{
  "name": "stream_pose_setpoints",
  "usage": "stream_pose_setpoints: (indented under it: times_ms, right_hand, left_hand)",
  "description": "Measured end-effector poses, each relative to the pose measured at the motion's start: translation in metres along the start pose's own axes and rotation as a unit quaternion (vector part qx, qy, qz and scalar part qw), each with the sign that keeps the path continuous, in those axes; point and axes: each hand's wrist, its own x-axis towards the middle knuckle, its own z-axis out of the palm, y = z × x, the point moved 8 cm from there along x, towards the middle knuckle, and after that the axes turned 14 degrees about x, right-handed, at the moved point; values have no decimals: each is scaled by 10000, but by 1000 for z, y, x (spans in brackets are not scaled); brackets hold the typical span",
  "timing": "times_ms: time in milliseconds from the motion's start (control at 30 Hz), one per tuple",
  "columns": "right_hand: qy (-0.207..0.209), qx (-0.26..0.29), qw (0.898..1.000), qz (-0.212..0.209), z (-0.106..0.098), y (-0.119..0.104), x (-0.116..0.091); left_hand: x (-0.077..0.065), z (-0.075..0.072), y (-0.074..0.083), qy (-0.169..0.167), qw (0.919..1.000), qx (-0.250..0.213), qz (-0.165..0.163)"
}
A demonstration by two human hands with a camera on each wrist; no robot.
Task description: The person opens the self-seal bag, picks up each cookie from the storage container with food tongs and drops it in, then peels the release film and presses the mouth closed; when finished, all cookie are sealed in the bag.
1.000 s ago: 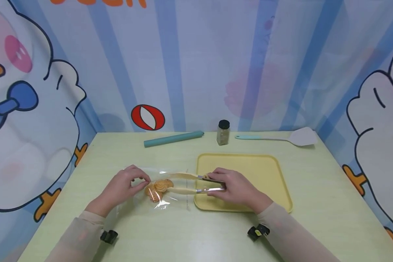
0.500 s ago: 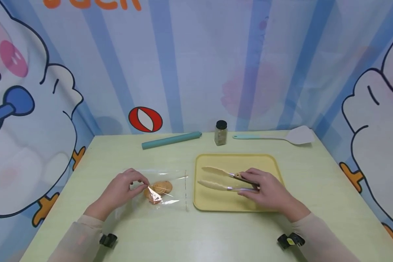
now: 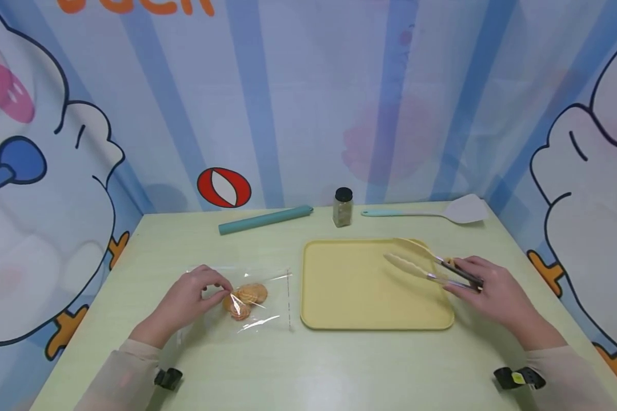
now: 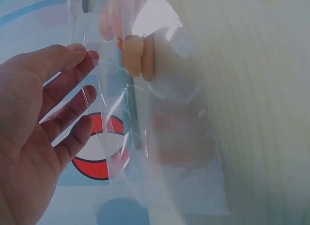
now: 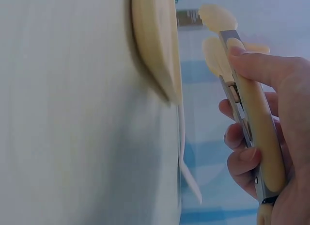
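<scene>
My left hand [image 3: 192, 298] pinches the upper layer of a clear plastic bag [image 3: 275, 305] between thumb and forefinger, its other fingers loosely spread in the left wrist view. Several golden-brown cookies [image 3: 252, 293] lie inside the bag, left of the tray. My right hand [image 3: 496, 294] grips a pair of tongs [image 3: 432, 265] with cream tips and metal arms. The tongs' tips are apart, with nothing between them, above the right part of the yellow tray [image 3: 360, 285]. In the right wrist view the fingers wrap round the tongs' handle [image 5: 264, 133].
Along the table's back edge lie a teal rod [image 3: 265, 220], a small jar [image 3: 343, 208] with a black lid, and a spatula [image 3: 463, 211] with a pale blade. Behind them hangs a blue striped cloth [image 3: 308, 114] printed with cartoon birds.
My right hand has moved the tongs to the right, away from the cookies and across the tray. The left hand keeps its pinch on the bag, nearly still. The head view has shifted slightly.
</scene>
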Motion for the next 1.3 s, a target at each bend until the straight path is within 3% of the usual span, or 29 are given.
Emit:
stream_pose_setpoints:
  times_ms: [200, 600, 933, 1300]
  right_hand:
    - [128, -243, 9993, 265, -19, 21, -16]
    - [-193, -532, 9879, 1441, -42, 72, -36]
    - [-801, -838, 9599, 2553, -42, 101, -50]
    - [-770, -915, 9626, 2433, -44, 107, -58]
  left_hand:
    - [0, 0, 1, -4, 10000, -12, 26]
    - [-2, 0, -1, -43, 10000, 3, -65]
    - [-1, -2, 2, -18, 10000, 40, 74]
    - [1, 3, 2, -193, 9998, -25, -51]
